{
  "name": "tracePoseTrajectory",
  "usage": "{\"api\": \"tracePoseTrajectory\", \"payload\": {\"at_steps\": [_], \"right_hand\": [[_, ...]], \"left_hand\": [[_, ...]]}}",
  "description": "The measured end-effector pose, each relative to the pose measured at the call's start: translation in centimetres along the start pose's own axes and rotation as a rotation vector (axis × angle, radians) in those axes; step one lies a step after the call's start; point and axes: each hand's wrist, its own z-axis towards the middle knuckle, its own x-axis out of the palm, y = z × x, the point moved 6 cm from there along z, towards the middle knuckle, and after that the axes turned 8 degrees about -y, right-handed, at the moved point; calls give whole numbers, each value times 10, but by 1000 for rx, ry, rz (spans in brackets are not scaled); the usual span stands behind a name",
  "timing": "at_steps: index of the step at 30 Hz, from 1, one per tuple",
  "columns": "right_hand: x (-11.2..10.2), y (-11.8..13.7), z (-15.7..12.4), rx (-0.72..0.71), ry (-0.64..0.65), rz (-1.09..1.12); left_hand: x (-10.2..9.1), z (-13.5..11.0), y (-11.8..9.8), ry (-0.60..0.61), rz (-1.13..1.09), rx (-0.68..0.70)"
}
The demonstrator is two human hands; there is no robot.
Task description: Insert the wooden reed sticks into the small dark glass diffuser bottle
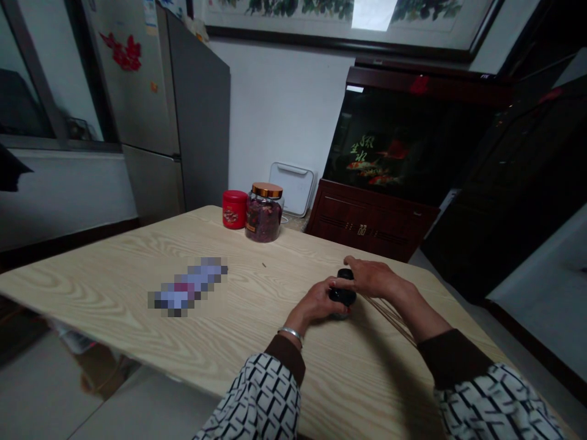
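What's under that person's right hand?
Parts of a black object show beneath the right hand, with the left hand around one side. Thin sticks also show nearby. Whatever the palm and fingers cover can't be seen.

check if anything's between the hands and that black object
Nothing visible is: the left hand is around the black object, and the right hand is at its top. The thin sticks lie to its right, not between.

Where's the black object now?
Head view, right of centre: the left hand grasps the black object, with the right hand at its upper end and thin sticks to its right.
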Motion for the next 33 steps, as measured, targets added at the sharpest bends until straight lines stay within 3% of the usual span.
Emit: {"api": "tracePoseTrajectory", "payload": {"at_steps": [3, 6, 9, 13, 16, 21, 27, 33], "right_hand": [[-3, -3, 0, -57, -10, 240], [-7, -3, -3, -155, 58, 421], [-10, -4, -4, -141, 72, 305], [-19, -15, -3, 92, -78, -35], [-18, -16, -8, 94, -81, 2], [-9, -2, -18, -169, 18, 195], [-19, -12, -16, 72, -105, -21], [-10, 4, -20, -239, 27, 209]], "left_hand": [[-2, 1, -1, -21, 66, 45], [-4, 1, 0, -31, 113, 74], [-6, 2, 1, -31, 119, 87], [-7, 1, 1, -30, 142, 82], [-7, 2, 2, -32, 155, 89], [-5, 4, 5, -27, 124, 97], [-4, 2, 3, -15, 127, 94], [-5, 4, 3, -40, 157, 88]]}}
